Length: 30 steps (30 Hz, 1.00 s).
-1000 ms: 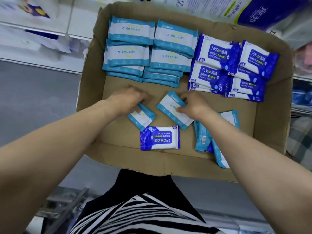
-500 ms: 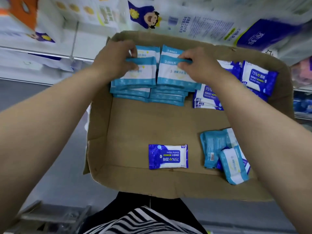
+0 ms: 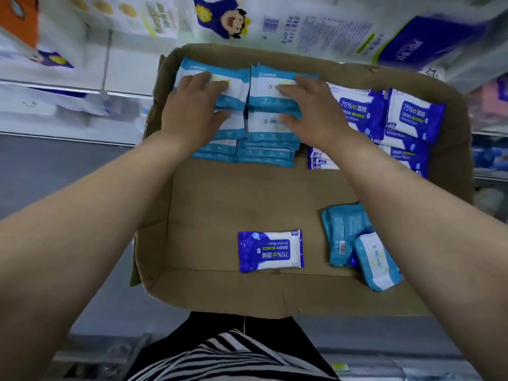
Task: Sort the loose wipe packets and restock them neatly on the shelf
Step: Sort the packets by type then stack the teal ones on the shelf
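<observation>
Your cardboard tray (image 3: 214, 292) carries everything: two teal packet stacks (image 3: 264, 149) side by side at the far wall, dark-blue alcohol wipe packs (image 3: 412, 119) to their right, one loose blue pack (image 3: 270, 250) near front, teal loose packets (image 3: 346, 232) front-right.

teal wipe packets (image 3: 270, 125) stacked in rows; dark-blue packet (image 3: 270, 250) lies loose, flat

A grey floor (image 3: 55, 171) runs along the left of the cardboard box (image 3: 450, 111). Beyond the box's far edge hang large white packs (image 3: 316, 26) printed with a cartoon child and dark blue panels. To the far left of the box stands a white shelf (image 3: 68, 92) with a thin metal upright, and an orange pack (image 3: 16, 17) sits in the corner above it. Even, cool light falls over everything.
</observation>
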Each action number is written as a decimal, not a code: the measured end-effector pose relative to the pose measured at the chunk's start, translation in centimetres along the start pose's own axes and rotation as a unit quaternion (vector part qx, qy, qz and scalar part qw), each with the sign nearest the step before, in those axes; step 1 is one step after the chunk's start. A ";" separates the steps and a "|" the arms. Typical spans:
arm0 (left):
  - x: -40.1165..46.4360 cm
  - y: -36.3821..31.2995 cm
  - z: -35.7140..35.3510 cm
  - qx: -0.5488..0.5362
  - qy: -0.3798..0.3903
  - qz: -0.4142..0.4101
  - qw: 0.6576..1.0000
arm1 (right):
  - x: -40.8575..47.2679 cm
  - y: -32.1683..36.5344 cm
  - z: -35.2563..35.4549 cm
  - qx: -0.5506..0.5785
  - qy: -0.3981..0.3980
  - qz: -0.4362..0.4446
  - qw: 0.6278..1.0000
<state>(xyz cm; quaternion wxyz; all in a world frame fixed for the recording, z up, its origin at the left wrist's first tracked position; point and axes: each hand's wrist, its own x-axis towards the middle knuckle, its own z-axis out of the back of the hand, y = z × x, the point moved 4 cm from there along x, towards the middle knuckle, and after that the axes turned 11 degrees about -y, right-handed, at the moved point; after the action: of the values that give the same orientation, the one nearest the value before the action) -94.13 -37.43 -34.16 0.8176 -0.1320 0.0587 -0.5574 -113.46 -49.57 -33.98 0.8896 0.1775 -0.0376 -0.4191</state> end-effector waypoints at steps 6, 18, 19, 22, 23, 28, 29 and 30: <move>-1.5 -6.4 -0.1 0.001 -0.008 0.015 1.000 | -5.7 -4.4 3.0 0.040 -0.073 -0.052 0.995; -12.4 -24.2 -10.9 -0.179 0.230 -0.152 0.945 | -26.4 -17.9 1.8 0.054 0.131 -0.348 0.927; -12.7 -24.5 -11.5 -0.178 0.236 -0.146 0.944 | -27.2 -18.0 1.2 0.062 0.146 -0.351 0.923; -13.3 -25.1 -12.8 -0.164 0.255 -0.159 0.940 | -28.3 -18.2 0.0 0.090 0.137 -0.350 0.922; -13.3 -25.2 -13.2 -0.156 0.264 -0.169 0.937 | -28.4 -18.4 -0.2 0.099 0.132 -0.353 0.921; -13.1 -26.0 -13.8 -0.096 0.279 -0.195 0.935 | -28.6 -19.9 0.8 0.167 0.053 -0.367 0.913; -13.0 -26.0 -13.8 -0.086 0.269 -0.191 0.940 | -28.8 -20.3 1.1 0.168 0.034 -0.368 0.914; -12.9 -26.1 -13.6 -0.078 0.259 -0.183 0.945 | -28.9 -20.6 1.4 0.168 0.017 -0.369 0.914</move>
<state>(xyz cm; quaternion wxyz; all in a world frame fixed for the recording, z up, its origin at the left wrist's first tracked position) -125.60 -36.46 -40.55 0.6451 -0.0553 0.2865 -0.7062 -147.50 -40.05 -37.47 0.6290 0.3327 -0.0242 -0.7022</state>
